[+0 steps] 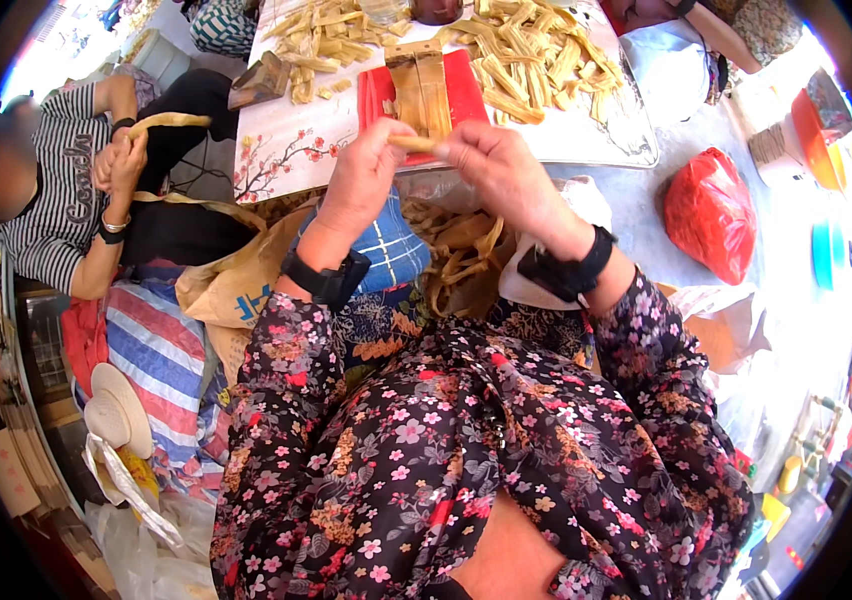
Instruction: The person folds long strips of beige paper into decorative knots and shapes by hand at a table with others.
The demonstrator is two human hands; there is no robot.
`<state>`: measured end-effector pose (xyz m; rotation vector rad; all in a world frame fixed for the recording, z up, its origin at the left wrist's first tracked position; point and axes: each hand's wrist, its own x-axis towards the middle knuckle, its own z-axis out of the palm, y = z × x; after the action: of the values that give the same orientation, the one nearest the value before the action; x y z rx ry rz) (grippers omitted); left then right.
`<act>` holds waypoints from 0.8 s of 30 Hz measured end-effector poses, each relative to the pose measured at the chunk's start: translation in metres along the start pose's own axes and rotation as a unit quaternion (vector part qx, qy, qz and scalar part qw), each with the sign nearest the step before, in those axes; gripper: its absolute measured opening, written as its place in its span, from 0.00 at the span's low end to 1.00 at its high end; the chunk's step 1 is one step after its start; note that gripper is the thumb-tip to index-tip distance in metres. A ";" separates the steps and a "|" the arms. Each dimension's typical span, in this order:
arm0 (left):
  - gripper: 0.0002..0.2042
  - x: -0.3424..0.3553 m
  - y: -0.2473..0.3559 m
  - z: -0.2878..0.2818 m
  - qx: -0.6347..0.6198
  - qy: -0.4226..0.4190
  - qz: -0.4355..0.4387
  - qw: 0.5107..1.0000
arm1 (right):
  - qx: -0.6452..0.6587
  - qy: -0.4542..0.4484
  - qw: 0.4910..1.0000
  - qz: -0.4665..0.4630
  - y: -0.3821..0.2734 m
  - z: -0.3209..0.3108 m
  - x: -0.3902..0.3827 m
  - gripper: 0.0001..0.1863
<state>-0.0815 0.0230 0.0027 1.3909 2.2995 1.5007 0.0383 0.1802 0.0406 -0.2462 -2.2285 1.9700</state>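
Step in hand, judged: working one short yellow strip (414,144), material not identifiable, held up between both hands at the table's near edge. Left hand (366,175) pinches its left end; right hand (501,175) has thumb and fingertips closed on the other end. Next move seems to call for a firm pinch at both ends, tension kept even. Surface: white table (321,118) with blossom print; wooden board (422,95) on a red mat (465,90), folded-strip heaps to left (331,45) and right (546,70). Room: at left, a co-worker in a striped shirt (51,215) holds a longer strip (168,120); red plastic bag (711,215) on grey floor (636,215), right.
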 end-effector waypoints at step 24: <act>0.12 0.012 0.011 -0.010 0.216 -0.031 -0.209 0.953 | -0.370 0.148 0.914 -0.077 0.048 -0.010 0.039 0.13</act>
<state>-0.0864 0.0259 0.0214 0.8977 2.7601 0.8563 0.0038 0.2039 -0.0053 -0.4017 -2.5643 0.8596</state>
